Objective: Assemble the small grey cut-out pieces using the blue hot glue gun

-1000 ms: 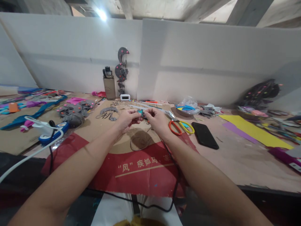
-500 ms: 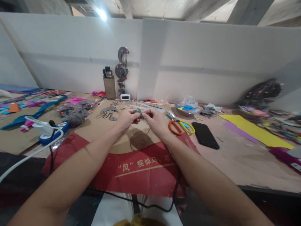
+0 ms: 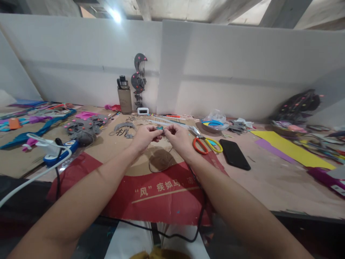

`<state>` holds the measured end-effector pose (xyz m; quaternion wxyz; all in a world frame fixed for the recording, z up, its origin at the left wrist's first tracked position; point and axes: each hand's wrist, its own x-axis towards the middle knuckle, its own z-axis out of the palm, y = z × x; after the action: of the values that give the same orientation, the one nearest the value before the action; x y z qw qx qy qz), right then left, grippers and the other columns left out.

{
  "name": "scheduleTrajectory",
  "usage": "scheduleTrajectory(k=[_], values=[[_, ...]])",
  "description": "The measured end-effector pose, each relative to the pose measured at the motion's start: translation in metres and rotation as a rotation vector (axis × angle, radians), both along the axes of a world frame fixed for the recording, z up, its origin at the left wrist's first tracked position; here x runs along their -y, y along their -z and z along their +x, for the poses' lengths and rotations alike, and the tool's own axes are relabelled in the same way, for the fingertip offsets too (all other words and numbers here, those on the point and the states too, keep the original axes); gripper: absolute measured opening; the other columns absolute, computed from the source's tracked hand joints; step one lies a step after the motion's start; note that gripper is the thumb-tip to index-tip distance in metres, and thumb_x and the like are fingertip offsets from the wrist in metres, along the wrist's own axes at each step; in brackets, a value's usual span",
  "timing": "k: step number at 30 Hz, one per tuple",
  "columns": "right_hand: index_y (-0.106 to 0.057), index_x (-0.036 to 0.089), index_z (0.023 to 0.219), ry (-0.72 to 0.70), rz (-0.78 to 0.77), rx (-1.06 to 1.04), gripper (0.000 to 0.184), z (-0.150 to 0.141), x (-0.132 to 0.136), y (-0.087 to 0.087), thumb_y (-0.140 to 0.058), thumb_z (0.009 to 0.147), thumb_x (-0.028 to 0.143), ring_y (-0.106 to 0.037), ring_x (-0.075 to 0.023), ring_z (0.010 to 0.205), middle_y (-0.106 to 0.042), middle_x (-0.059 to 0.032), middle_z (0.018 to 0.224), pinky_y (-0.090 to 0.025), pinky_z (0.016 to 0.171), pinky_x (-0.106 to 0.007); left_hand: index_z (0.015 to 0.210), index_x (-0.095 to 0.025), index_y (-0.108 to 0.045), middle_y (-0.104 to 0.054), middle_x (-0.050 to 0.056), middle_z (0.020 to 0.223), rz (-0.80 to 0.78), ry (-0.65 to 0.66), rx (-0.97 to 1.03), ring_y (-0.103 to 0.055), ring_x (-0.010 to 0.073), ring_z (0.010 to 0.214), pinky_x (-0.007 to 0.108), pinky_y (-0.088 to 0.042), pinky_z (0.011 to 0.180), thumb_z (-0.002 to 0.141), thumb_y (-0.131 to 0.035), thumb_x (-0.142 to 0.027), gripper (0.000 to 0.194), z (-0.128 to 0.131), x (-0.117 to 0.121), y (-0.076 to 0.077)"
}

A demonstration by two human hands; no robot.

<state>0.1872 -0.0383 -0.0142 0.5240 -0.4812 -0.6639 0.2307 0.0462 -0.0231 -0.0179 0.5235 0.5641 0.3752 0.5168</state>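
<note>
- Sheet [image 3: 167, 201], red/tan: ctr, near edge, below hands.
- Bottle [image 3: 125, 101]: far, L of ctr, upright.
- L hand [image 3: 145, 138]: fingertips closed, gripping teal pc [image 3: 160, 127].
- R hand [image 3: 178, 138]: fingertips pinched beside pc; contents unclear.
- Scissors [image 3: 199, 136]: R of R hand.
- Phone [image 3: 235, 154]: R of scissors, flat.
- Teal pc: ctr, btwn hands.

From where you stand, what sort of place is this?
Probably a craft workspace: scissors, coloured sheets and grey pieces stuck with pink-headed pins surround the busy hands.
</note>
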Motion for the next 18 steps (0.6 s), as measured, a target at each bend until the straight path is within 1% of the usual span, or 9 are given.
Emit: scheduleTrajectory(k=[3,5,10,14,18], values=[[-0.053,0.018,0.066,0.004,-0.018,-0.015,0.015,0.001,-0.002,0.000,-0.052,0.074,0.031,-0.043,-0.0099,0.053,-0.052,0.0022,0.059,-0.034,0.053,-0.024,0.063,-0.012,-0.061,-0.059,0.002,0.058,0.056,0.063,-0.005,-0.053,0.0081,0.053,0.022,-0.044,0.054,0.064,-0.071,-0.027,0.019,0.000,-0.001,0.001],[-0.052,0.018,0.067,-0.007,-0.033,-0.037,0.016,0.002,-0.005,0.002,-0.053,0.074,0.032,-0.043,-0.0100,0.053,-0.051,0.0025,0.059,-0.034,0.052,-0.024,0.066,-0.012,-0.061,-0.059,0.001,0.059,0.052,0.088,0.011,-0.053,0.0082,0.054,0.022,-0.044,0.055,0.064,-0.072,-0.027,0.018,0.000,-0.001,0.001],[-0.054,0.019,0.068,-0.085,-0.065,-0.109,0.020,0.003,-0.014,0.010,-0.053,0.075,0.038,-0.042,-0.0103,0.052,-0.052,0.0027,0.058,-0.034,0.051,-0.024,0.067,-0.012,-0.058,-0.061,0.002,0.062,-0.028,0.049,0.048,-0.054,0.0083,0.053,0.022,-0.044,0.053,0.061,-0.074,-0.028,0.023,0.000,0.000,-0.001],[-0.057,0.019,0.073,-0.154,-0.073,-0.146,0.022,0.003,-0.017,0.012,-0.051,0.076,0.041,-0.043,-0.0104,0.054,-0.054,0.0016,0.063,-0.035,0.050,-0.024,0.066,-0.012,-0.056,-0.063,0.004,0.066,-0.055,0.029,0.059,-0.054,0.0080,0.052,0.021,-0.043,0.050,0.061,-0.073,-0.025,0.022,0.001,0.000,-0.001],[-0.057,0.018,0.073,-0.131,-0.056,-0.111,0.018,0.001,-0.010,0.008,-0.053,0.074,0.035,-0.043,-0.0096,0.053,-0.055,0.0016,0.063,-0.035,0.051,-0.024,0.064,-0.013,-0.056,-0.059,0.002,0.059,-0.017,0.009,0.022,-0.052,0.0076,0.050,0.021,-0.042,0.050,0.063,-0.070,-0.023,0.017,0.001,0.000,0.000]])
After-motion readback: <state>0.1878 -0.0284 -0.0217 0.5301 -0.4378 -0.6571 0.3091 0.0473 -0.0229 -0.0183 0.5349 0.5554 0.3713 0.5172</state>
